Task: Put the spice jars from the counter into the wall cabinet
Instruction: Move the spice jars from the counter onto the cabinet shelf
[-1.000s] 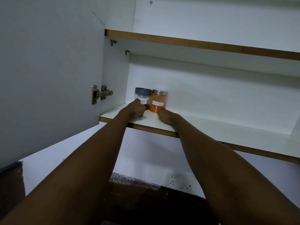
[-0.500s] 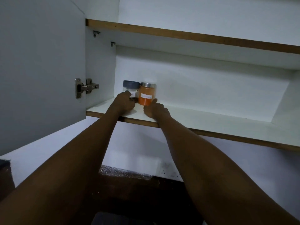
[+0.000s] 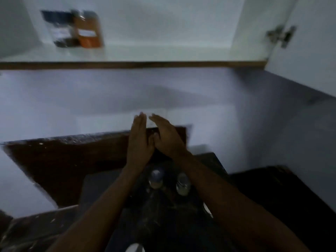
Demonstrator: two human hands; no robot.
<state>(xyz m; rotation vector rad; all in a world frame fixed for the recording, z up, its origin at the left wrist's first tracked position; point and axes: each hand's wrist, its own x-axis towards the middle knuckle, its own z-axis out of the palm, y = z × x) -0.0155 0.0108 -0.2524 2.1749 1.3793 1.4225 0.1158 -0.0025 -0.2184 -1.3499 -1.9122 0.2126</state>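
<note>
Both hands, left [image 3: 139, 142] and right [image 3: 168, 138], flat and released; two counter jars [image 3: 156, 176] below are motion-blurred, contents unreadable.

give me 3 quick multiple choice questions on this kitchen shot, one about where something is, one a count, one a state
1. Where does the orange jar stand?
A. on the cabinet shelf, far left
B. on the counter
C. in the left hand

2. How many jars stand on the dark counter below the arms?
A. none
B. two
C. five

3. What are the two hands doing?
A. each grips a jar
B. open with straight fingers, holding nothing
C. pushing the cabinet door

Answers:
1 A, it sits beside the dark-lidded jar on the shelf.
2 B, one jar and another jar show between the forearms.
3 B, the left hand and right hand hold nothing.
</note>
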